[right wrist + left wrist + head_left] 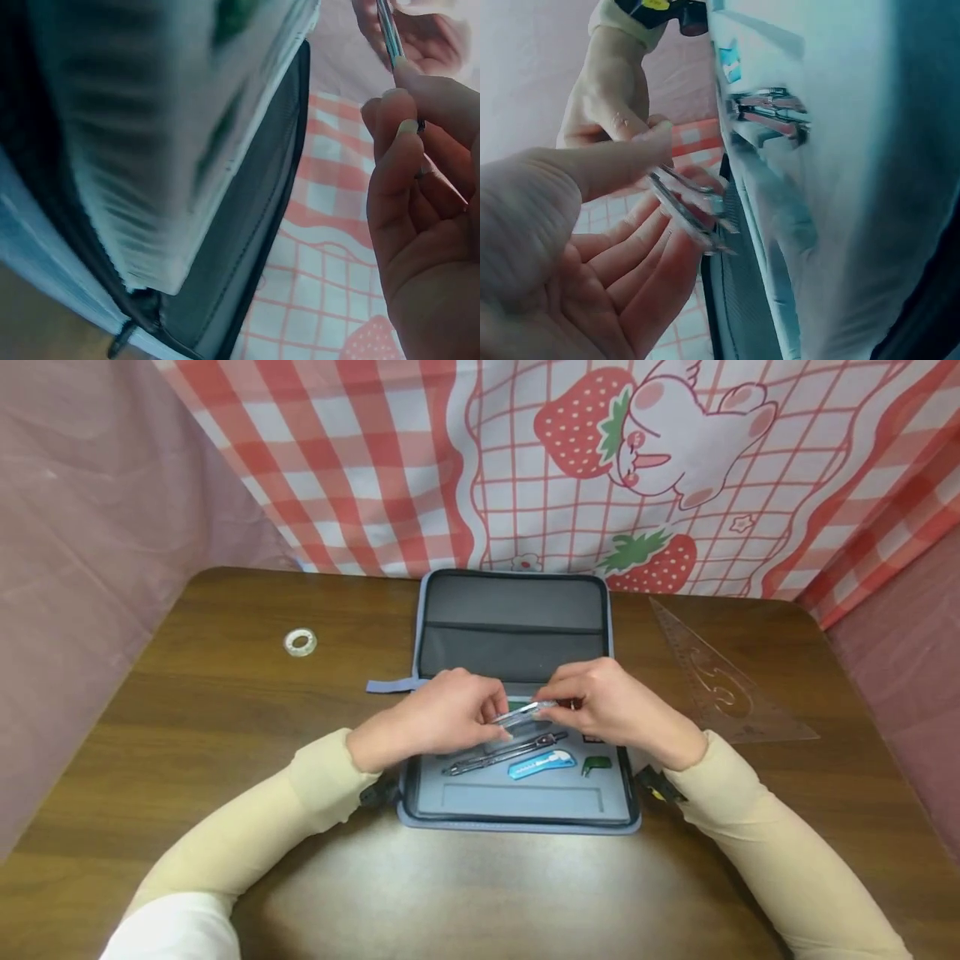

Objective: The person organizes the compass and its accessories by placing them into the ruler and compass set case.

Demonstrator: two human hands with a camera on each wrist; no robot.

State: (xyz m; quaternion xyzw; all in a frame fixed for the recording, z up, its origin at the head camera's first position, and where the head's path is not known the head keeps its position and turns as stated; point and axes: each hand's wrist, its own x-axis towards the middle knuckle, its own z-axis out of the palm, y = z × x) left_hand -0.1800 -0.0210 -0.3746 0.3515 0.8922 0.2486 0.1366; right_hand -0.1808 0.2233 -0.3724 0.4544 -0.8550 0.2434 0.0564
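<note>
Both hands meet over the open zip case. A silver two-legged compass is held above the tray between them. My right hand pinches one end between thumb and fingertips. Around the other end curl the thumb and fingers of my left hand. In the left wrist view the compass legs stand slightly apart and look blurred. Below the hands, a second, darker compass lies in the grey tray. Beside it are a blue craft knife and a small green item. The hands partly hide the tray's back.
The case lid leans back with a dark pocket inside. A fabric strap sticks out at its left. A tape roll lies farther left on the wooden table; a clear set square is at right. A checked cloth hangs behind.
</note>
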